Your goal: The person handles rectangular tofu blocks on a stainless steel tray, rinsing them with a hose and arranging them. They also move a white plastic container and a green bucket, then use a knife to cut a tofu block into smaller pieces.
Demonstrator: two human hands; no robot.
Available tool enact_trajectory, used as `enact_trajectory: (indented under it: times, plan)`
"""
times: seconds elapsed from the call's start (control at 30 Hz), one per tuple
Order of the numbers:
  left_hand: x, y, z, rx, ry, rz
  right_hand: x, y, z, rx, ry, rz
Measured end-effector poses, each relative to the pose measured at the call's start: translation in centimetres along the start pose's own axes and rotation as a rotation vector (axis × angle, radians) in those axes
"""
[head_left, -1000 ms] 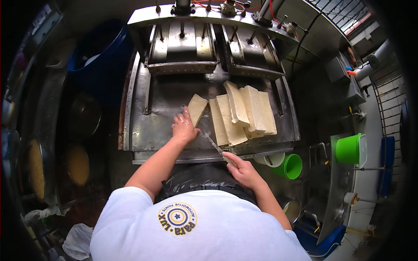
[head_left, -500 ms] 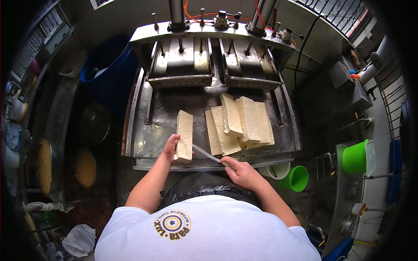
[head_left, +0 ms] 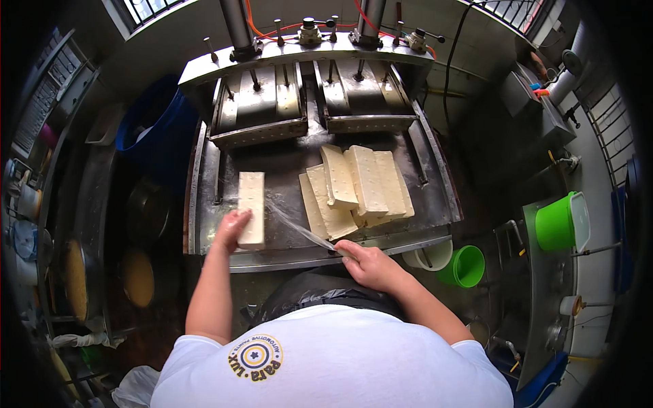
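Observation:
A pale, dimpled block that looks like pressed tofu [head_left: 252,194] is at the left front of the metal press table [head_left: 286,163]. My left hand [head_left: 232,230] grips its near left side. In my right hand [head_left: 367,264], by the table's front edge, is the handle of a long knife [head_left: 303,230]. Its blade points up and left toward the block; the tip is smeared by motion, so I cannot tell whether it touches. Right of the blade, several similar tofu slabs [head_left: 366,182] lie overlapping and leaning on one another.
Behind the slabs stand two metal press trays [head_left: 262,132] under a steel crossbar [head_left: 306,49] with cylinders. A blue barrel [head_left: 151,119] is at the left. Green buckets [head_left: 466,266] stand low at the right, beside a white bucket [head_left: 430,256]. Round tan-filled containers [head_left: 138,277] sit at the left.
My left hand and its block have moved left, and the block looks less tilted. The knife blade has swung left after it. The whole view has shifted slightly.

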State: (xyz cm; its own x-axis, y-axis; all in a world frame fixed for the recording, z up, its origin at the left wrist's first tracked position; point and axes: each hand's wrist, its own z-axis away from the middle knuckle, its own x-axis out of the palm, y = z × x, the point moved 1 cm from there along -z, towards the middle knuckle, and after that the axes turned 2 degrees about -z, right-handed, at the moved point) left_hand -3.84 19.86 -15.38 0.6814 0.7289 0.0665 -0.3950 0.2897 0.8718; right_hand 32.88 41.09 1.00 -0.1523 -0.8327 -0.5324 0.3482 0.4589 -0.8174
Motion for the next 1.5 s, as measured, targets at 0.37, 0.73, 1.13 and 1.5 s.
enact_trajectory:
  times: [0.37,0.73,1.13,1.5]
  plan:
    - [19.0,3.3,-2.2,0.133,-0.104,-0.396,-0.6,3.4,2.6,0.214,0.496,0.102]
    - [22.8,5.8,-5.5,-0.086,-0.283,-0.152,0.5,2.0,4.4,0.073,0.238,-0.045]
    - [3.0,-8.4,5.1,-0.329,0.083,0.11,1.0,-0.3,0.2,0.044,-0.184,-0.08]
    - [2.4,-13.3,7.3,-0.263,0.259,0.343,3.3,-2.4,-3.4,-0.016,-0.404,-0.006]
